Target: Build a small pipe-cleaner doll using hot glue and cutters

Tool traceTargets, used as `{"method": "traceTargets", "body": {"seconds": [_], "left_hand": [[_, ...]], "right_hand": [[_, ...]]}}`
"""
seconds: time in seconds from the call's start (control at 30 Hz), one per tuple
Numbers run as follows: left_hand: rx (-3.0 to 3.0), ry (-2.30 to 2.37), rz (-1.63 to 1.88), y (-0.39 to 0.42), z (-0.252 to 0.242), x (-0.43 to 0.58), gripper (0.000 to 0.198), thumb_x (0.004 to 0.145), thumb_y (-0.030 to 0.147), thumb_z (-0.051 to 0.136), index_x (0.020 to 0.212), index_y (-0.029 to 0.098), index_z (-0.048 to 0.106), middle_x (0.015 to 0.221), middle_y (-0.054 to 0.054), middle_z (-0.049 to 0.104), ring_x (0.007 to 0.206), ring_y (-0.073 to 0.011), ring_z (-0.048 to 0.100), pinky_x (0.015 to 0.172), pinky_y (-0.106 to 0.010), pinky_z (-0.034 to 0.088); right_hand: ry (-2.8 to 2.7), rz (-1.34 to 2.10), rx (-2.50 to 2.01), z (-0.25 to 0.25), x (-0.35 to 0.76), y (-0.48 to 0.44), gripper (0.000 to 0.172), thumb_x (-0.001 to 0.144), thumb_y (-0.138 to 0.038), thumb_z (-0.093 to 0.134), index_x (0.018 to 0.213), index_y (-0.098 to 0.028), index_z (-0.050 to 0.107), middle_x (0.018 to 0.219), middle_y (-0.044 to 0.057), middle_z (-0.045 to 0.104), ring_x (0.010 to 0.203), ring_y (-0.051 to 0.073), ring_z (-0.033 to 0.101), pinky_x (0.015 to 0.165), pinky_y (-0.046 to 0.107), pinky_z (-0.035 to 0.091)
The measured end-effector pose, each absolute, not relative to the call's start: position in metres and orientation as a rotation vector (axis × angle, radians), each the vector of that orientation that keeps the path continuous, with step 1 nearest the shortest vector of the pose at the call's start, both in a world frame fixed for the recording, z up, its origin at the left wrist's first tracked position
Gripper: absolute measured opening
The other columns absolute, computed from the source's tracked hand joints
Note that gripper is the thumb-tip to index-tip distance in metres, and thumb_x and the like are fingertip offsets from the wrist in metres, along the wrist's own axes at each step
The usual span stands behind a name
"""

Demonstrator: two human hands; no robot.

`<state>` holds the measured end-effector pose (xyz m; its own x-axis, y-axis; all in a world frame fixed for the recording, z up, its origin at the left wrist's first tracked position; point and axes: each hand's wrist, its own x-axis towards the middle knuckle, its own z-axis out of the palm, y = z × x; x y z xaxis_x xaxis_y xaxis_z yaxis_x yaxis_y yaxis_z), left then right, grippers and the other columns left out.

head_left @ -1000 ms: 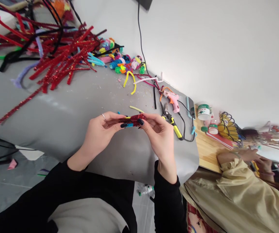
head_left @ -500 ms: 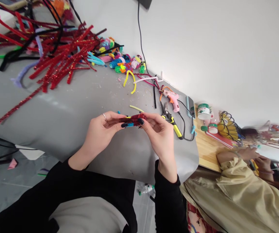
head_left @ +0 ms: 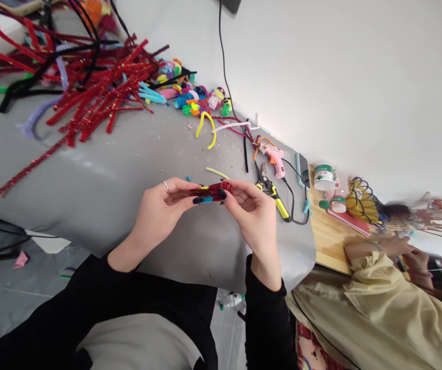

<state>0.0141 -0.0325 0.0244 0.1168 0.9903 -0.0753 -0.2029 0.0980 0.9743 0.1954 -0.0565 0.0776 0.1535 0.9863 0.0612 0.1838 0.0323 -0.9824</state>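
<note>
Between my two hands is a small pipe-cleaner figure (head_left: pixel 213 191), wound in dark red tinsel with bits of yellow and blue. My left hand (head_left: pixel 162 208), with a ring on one finger, pinches its left end. The other end is held by the thumb and fingers of my right hand (head_left: pixel 252 210). Fingers cover much of the figure, so its full shape is hidden. Just beyond it on the grey table mat (head_left: pixel 136 154) lies a short pale yellow pipe-cleaner piece (head_left: pixel 216 171).
Red tinsel pipe cleaners (head_left: pixel 101 97) are heaped at the left, beside several small colourful figures (head_left: pixel 193 97). Right of my hands lie yellow-handled pliers (head_left: pixel 276 200), a corded pink glue gun (head_left: pixel 274 158) and a phone (head_left: pixel 303 169). A co-worker's sleeve (head_left: pixel 390 288) is at the right.
The red figure has turned very slightly between my fingers, showing a little more yellow. Both hands keep their grip in nearly the same place.
</note>
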Motion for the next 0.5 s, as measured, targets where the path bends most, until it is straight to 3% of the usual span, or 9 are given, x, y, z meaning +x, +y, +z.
{"method": "traceTargets", "body": {"seconds": [0.5], "left_hand": [[1.044, 1.039, 1.159, -0.0331, 0.0235, 0.0152, 0.036, 0.075, 0.048, 0.093, 0.093, 0.02, 0.078, 0.101, -0.01, 0.085, 0.098, -0.0276, 0.081, 0.096, -0.043, 0.067]], "right_hand": [[-1.255, 0.971, -1.391, 0.0787, 0.1957, -0.0562, 0.019, 0.086, -0.031, 0.082, 0.103, -0.024, 0.082, 0.103, 0.004, 0.086, 0.094, 0.019, 0.081, 0.092, 0.035, 0.067]]}}
